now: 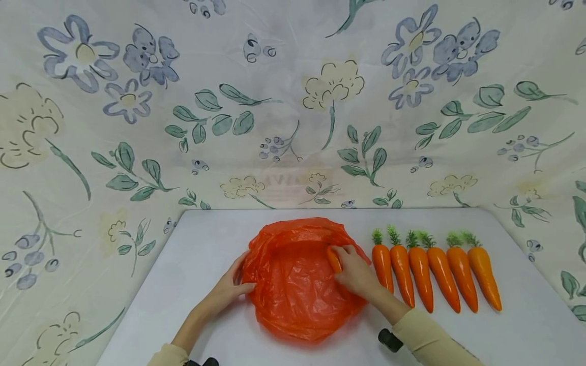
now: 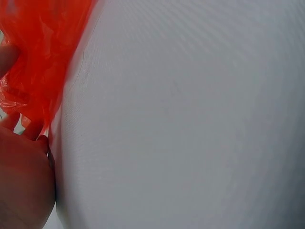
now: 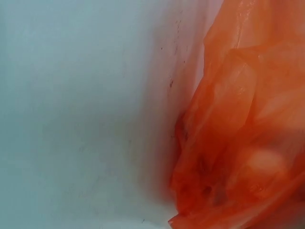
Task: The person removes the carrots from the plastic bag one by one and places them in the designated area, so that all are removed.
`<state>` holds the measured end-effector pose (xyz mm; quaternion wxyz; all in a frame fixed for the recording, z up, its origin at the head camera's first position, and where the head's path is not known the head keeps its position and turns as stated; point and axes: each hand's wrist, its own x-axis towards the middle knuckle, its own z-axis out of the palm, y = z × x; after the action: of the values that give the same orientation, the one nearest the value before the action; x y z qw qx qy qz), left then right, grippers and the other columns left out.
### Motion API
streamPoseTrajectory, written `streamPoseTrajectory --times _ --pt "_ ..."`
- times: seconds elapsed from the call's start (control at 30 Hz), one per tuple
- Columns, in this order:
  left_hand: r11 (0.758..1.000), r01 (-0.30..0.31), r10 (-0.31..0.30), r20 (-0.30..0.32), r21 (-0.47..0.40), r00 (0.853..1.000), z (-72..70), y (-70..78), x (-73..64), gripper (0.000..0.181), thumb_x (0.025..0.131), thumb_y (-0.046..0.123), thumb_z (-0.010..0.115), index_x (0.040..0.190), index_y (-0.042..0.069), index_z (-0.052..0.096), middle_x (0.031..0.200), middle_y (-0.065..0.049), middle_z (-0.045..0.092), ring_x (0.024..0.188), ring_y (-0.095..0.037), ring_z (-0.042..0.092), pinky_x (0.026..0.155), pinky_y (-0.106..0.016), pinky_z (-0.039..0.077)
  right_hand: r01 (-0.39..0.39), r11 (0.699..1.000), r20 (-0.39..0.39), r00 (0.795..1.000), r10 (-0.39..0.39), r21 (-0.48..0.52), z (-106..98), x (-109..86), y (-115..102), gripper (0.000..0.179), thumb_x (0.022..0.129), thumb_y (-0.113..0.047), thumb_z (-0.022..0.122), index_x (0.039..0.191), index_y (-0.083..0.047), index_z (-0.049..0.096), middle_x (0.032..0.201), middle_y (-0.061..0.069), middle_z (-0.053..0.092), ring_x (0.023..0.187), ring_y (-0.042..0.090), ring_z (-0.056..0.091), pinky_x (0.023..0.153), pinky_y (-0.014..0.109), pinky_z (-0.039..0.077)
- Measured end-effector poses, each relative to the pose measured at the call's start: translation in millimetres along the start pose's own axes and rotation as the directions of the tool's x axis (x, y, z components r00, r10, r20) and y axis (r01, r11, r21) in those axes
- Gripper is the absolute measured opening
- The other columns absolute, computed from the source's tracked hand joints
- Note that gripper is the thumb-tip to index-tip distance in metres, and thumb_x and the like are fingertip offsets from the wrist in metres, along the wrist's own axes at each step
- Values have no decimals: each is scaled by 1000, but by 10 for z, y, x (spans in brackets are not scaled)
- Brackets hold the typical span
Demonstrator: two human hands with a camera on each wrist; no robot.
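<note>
A crumpled red plastic bag (image 1: 297,284) lies on the white table with its mouth spread wide. My left hand (image 1: 229,284) grips the bag's left side, thumb and fingers set apart on the film; the left wrist view shows those fingers (image 2: 33,129) against the red plastic. Inside the bag's right rim, my right hand (image 1: 357,269) holds an orange carrot (image 1: 334,259), partly covered by the hand. In the right wrist view, the translucent bag (image 3: 228,143) fills the right side and the hand is not plainly visible.
Several orange carrots (image 1: 421,279) with green tops lie in a row to the right of the bag, tips toward me. The white table (image 1: 183,254) ends at a floral cloth backdrop (image 1: 293,127) behind and at both sides.
</note>
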<state>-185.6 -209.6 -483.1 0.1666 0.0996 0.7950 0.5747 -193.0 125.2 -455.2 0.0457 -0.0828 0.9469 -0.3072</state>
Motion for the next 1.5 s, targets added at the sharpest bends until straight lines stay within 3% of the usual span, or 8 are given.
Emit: streamPoseTrajectory --times 0.37,0.77,1.13,1.5 --pt "1000 4 -4 -7 8 1000 -1 6 -8 86 87 25 68 157 20 18 164 -10 17 150 -34 11 118 -64 12 24 999 -45 999 -23 21 -16 -15 -58 64 79 0 73 140 -10 52 138 17 50 99 28 60 88 48 57" --pt "1000 -9 9 -2 -19 1000 -16 0 -12 85 89 24 67 158 19 17 164 -10 17 151 -34 9 118 -63 9 44 998 39 998 -46 54 -83 -49 -321 65 83 -2 74 142 -13 50 145 13 45 99 26 58 88 46 57" --pt "1000 -14 14 -5 3 1000 -14 2 -4 85 88 26 68 157 19 19 163 -10 19 151 -34 10 118 -65 11 100 993 41 994 -103 70 -112 -143 -356 65 83 -4 74 142 -15 50 146 14 44 103 27 58 88 49 57" --pt "1000 -29 29 4 6 1000 -14 2 -16 84 89 27 67 157 18 19 163 -11 20 150 -35 11 117 -67 9 92 990 26 995 -96 107 -183 -239 -426 63 82 -2 74 140 -15 52 144 11 46 105 25 57 84 45 58"
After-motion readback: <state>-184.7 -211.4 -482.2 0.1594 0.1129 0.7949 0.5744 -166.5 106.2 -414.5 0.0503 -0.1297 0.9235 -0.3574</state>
